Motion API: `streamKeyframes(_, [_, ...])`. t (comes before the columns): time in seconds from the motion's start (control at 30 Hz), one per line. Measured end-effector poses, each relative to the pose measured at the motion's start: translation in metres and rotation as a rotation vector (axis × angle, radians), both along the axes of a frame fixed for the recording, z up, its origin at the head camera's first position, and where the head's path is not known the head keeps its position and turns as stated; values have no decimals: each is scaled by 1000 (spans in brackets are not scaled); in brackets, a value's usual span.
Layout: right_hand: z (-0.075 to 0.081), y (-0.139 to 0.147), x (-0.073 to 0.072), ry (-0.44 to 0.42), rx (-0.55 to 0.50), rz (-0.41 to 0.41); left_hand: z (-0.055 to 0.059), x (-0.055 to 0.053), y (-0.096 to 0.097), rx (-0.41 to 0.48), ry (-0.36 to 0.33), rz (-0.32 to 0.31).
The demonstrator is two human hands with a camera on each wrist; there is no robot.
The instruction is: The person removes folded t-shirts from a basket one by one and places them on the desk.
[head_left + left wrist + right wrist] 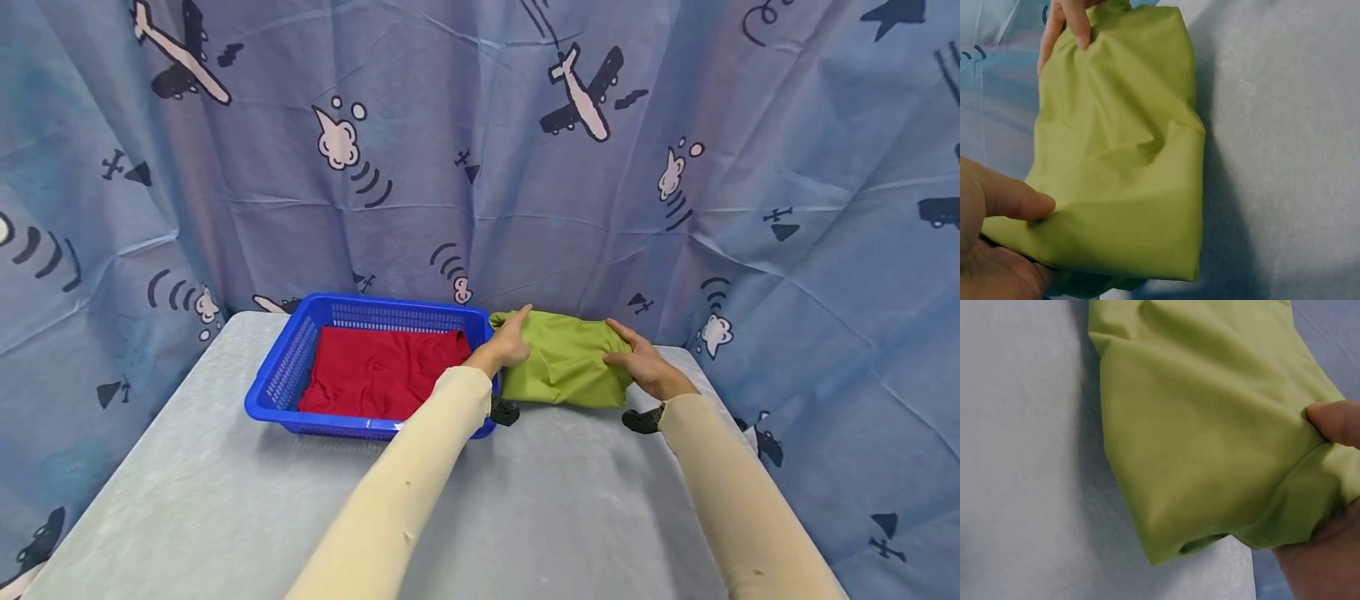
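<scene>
A folded green cloth (566, 362) is held up between both hands, just right of the blue basket. My left hand (512, 343) pinches its left end; in the left wrist view the thumb (1019, 201) presses on top with the other fingers underneath. At the opposite end my right hand (645, 365) grips the cloth, its thumb (1334, 422) on the upper face in the right wrist view. Below the cloth's near edge a shadow falls on the table. A folded red cloth (382, 371) lies inside the blue plastic basket (262, 407).
The basket stands at the back left of the white-covered table (540, 500), its right rim close by my left wrist. Behind the table hangs a blue curtain (450, 125) printed with airplanes, which also runs down both sides.
</scene>
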State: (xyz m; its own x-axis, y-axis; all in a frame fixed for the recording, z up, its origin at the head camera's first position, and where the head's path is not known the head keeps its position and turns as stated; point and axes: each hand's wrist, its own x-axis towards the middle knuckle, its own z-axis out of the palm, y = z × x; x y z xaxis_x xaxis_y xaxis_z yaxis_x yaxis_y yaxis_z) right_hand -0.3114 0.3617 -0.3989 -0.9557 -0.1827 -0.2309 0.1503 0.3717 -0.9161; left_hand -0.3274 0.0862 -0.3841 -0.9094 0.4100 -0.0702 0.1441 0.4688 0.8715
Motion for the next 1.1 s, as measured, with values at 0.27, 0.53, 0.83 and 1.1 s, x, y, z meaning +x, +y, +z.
streamKeyframes(0.27, [-5,-2,-1,-3,18,-47,0,-1,5,-13,-46,72])
streamKeyframes(0.53, [-7,-3,-2,-14,14,-64,1,2,8,59,-112,105])
streamKeyframes(0.83, [1,1,0,-124,69,-43,8,3,6,32,-235,84])
streamKeyframes(1.1, [7,8,4,-157,110,-47,10,5,2,65,-205,89])
